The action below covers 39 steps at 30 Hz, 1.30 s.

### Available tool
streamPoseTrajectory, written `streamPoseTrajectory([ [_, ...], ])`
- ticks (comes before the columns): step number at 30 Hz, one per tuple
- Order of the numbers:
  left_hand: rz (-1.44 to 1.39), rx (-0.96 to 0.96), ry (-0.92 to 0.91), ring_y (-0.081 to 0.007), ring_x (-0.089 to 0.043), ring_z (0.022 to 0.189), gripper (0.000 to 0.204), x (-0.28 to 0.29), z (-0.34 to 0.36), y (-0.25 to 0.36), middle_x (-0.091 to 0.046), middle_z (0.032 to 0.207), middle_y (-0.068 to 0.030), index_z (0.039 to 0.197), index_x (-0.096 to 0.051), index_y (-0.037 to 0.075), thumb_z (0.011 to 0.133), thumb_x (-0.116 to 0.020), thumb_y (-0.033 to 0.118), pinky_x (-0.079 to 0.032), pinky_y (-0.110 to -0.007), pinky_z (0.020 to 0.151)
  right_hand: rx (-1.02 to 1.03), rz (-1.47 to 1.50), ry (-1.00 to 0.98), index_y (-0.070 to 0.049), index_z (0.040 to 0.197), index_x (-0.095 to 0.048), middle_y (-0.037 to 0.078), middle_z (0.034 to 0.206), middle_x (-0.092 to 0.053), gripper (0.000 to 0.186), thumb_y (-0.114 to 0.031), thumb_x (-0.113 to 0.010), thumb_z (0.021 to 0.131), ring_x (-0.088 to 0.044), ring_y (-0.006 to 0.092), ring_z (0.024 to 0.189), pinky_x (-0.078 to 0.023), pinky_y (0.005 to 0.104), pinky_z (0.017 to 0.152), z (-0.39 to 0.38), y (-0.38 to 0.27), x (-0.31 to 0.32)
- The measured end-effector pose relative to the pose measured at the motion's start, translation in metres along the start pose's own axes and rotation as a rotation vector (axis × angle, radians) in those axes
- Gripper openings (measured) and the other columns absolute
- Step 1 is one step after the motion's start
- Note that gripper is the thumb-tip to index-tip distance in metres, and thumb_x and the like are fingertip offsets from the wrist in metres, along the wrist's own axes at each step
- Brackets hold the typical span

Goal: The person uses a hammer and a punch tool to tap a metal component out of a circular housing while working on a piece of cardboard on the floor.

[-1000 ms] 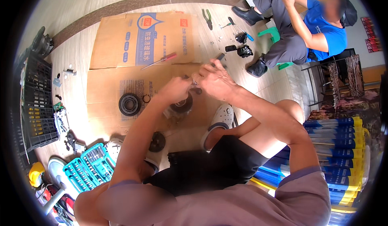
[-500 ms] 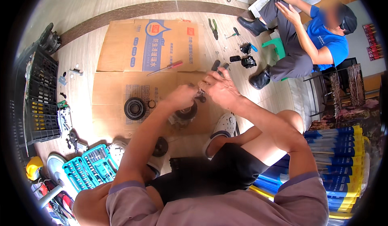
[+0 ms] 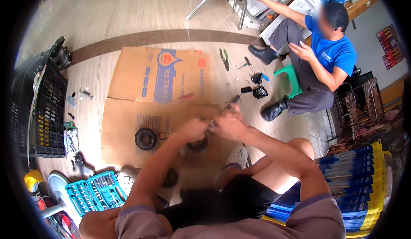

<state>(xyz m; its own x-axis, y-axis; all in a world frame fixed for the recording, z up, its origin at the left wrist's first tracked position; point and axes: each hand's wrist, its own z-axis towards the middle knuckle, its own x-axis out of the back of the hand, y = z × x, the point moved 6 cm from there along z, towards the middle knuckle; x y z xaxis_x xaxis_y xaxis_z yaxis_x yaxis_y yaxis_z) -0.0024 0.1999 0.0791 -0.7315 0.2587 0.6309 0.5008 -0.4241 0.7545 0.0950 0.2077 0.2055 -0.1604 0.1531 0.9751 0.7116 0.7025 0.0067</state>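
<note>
Over the flattened cardboard point(image 3: 124, 115), my two hands meet in front of me. My right hand point(image 3: 232, 124) is closed around what look like pliers point(image 3: 231, 103), their dark handles sticking up past the fingers. My left hand point(image 3: 192, 130) is pinched at the tool's other end; the small piece between its fingers is blurred. Beneath the hands sits a round dark metal part point(image 3: 198, 145), partly covered by them. To the left lie a black grooved pulley point(image 3: 146, 139) and a thin ring point(image 3: 162, 136). A red-handled screwdriver point(image 3: 187, 96) rests beyond.
Green-handled pliers point(image 3: 224, 59) and black parts point(image 3: 259, 92) lie at the right. A co-worker in blue point(image 3: 333, 53) sits on a green stool point(image 3: 292, 78). A black crate point(image 3: 51, 115) and a teal socket set point(image 3: 95, 192) stand left; blue-yellow packages point(image 3: 355, 183) lie right.
The view has tilted up, so the floor items sit lower in it. My hands stay together; the pliers' handles have turned and look closer together. The co-worker's arms have lowered and moved apart.
</note>
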Motion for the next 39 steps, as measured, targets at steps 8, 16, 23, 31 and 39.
streamPoseTrajectory([
  [8,-0.006,0.024,-0.034,-0.0476,-0.067,0.079,0.025,-0.006,0.002,-0.001,-0.068,0.082,-0.0254,0.104,-0.063,0.002,0.080,-0.060,0.004,-0.054,-0.056,0.077,0.172,-0.122,0.185,-0.011,0.104,-0.074,0.008,0.094,-0.074,0.030,-0.038,-0.069,0.091,-0.066,0.0269,0.109,-0.032,0.0523,0.110,-0.001,0.010,-0.015],
  [16,0.012,-0.016,-0.025,-0.0484,-0.067,0.083,0.028,-0.006,0.001,-0.002,-0.069,0.089,-0.0274,0.108,-0.063,0.002,0.080,-0.060,0.004,-0.055,-0.056,0.080,0.183,-0.303,0.091,-0.011,0.100,-0.074,0.007,0.097,-0.074,0.032,-0.040,-0.069,0.091,-0.066,0.0247,0.110,-0.034,0.0502,0.108,0.003,0.008,-0.033],
  [23,0.028,0.007,-0.067,-0.0481,-0.068,0.084,0.027,-0.010,0.001,-0.006,-0.069,0.088,-0.0267,0.108,-0.063,0.002,0.081,-0.061,0.005,-0.055,-0.056,0.080,-0.022,-0.089,-0.145,-0.016,0.109,-0.072,0.005,0.110,-0.070,0.027,-0.031,-0.070,0.087,-0.061,0.0228,0.119,-0.033,0.0544,0.109,0.006,0.007,-0.021],
  [31,0.000,-0.002,-0.087,-0.0499,-0.066,0.087,0.027,-0.009,0.002,0.000,-0.068,0.093,-0.0269,0.107,-0.062,0.002,0.081,-0.061,0.004,-0.054,-0.057,0.082,0.254,-0.278,0.205,-0.015,0.103,-0.077,0.004,0.109,-0.072,0.027,-0.038,-0.069,0.092,-0.063,0.0228,0.115,-0.036,0.0528,0.104,-0.002,0.006,-0.017],
  [39,-0.007,0.029,-0.114,-0.0497,-0.066,0.090,0.032,0.001,0.000,0.011,-0.068,0.096,-0.0281,0.112,-0.062,0.003,0.079,-0.059,0.001,-0.053,-0.057,0.085,0.226,-0.372,0.161,-0.015,0.105,-0.076,0.002,0.101,-0.073,0.029,-0.040,-0.071,0.089,-0.064,0.0215,0.113,-0.034,0.0518,0.106,0.002,0.004,-0.017],
])
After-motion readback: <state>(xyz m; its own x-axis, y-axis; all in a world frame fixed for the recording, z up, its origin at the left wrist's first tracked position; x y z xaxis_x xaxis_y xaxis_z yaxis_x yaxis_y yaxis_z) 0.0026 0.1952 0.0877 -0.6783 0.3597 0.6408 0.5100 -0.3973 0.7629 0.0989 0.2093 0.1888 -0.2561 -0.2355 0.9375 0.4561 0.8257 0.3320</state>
